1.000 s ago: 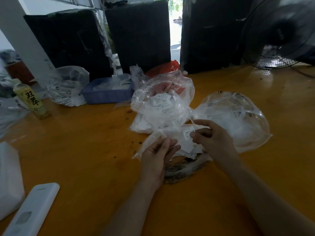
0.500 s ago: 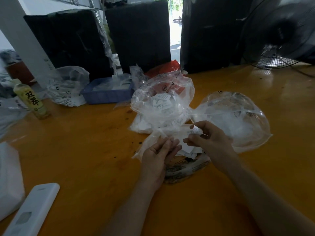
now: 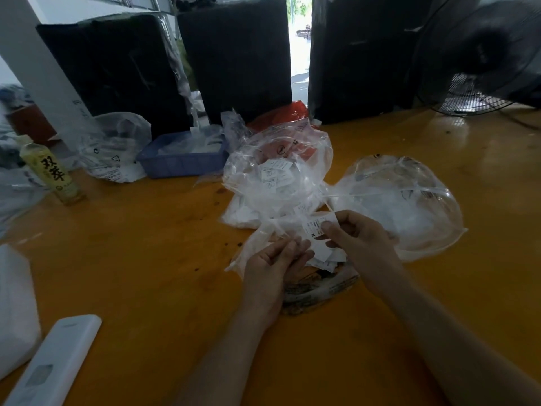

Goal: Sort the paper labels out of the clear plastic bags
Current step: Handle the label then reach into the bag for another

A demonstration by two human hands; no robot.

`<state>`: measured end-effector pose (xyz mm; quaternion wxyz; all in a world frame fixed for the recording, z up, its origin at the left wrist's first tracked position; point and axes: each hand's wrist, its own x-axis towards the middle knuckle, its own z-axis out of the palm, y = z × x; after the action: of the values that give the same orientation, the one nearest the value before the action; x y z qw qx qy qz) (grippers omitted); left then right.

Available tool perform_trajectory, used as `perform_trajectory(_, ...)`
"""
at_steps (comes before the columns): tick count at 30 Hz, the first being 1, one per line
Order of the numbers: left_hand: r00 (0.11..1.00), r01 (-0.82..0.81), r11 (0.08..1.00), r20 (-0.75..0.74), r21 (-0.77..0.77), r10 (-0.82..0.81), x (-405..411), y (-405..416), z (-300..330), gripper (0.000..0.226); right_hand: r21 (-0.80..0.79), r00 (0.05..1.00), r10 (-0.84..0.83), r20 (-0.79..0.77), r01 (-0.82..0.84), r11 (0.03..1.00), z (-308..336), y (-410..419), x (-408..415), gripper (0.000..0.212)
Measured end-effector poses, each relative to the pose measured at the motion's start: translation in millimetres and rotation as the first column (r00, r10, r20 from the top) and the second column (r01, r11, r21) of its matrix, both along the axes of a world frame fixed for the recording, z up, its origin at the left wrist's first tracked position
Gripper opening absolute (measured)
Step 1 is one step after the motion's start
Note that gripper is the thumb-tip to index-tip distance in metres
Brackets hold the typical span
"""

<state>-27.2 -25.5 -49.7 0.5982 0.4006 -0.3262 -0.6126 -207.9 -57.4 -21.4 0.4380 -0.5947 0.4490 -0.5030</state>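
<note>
My right hand (image 3: 358, 237) pinches a white paper label (image 3: 314, 228) printed with an M, held just above a small clear plastic bag (image 3: 263, 238) that lies flat on the orange table. My left hand (image 3: 275, 266) rests on that bag with fingers nearly straight, next to a heap of loose white labels (image 3: 328, 257). Behind stands a puffed clear bag with labels inside (image 3: 278, 174). A second puffed clear bag (image 3: 404, 200) sits to the right.
A blue tray (image 3: 181, 164) with plastic stands at the back, a green drink bottle (image 3: 54, 174) to the left, a white remote (image 3: 55, 358) near the front left edge. Black wrapped bundles (image 3: 240, 54) line the back; a fan (image 3: 480, 54) stands back right.
My right hand has drawn a label out of the small bag and lifted it, unfolding it so the print shows. My left hand has stayed on the bag.
</note>
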Motion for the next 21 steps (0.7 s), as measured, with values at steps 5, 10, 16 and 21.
perform_trajectory(5, 1.000, -0.010, 1.000, 0.014, 0.003, 0.010, -1.0, -0.3, 0.6, 0.035, -0.012, 1.000, -0.011, -0.010, 0.010, 1.000, -1.0, -0.8, -1.1, 0.009)
perform_trajectory(10, 1.000, -0.015, 1.000, 0.024, 0.004, 0.015, -0.8, -1.4, 0.6, 0.037, -0.020, 0.994, -0.011, -0.106, 0.009, 1.000, -0.6, 1.6, 0.8, 0.012)
perform_trajectory(16, 0.999, -0.038, 0.999, -0.001, 0.027, 0.038, -1.5, -1.5, 1.0, 0.029, -0.062, 0.971, -0.003, -0.241, -0.012, 0.998, -1.4, 1.1, 0.4, 0.012)
perform_trajectory(21, 0.998, -0.022, 1.000, 0.060, -0.001, 0.022, -3.0, 1.4, 3.6, 0.015, -0.102, 0.919, -0.008, -0.393, -0.035, 0.994, -1.7, 2.9, 4.7, 0.019)
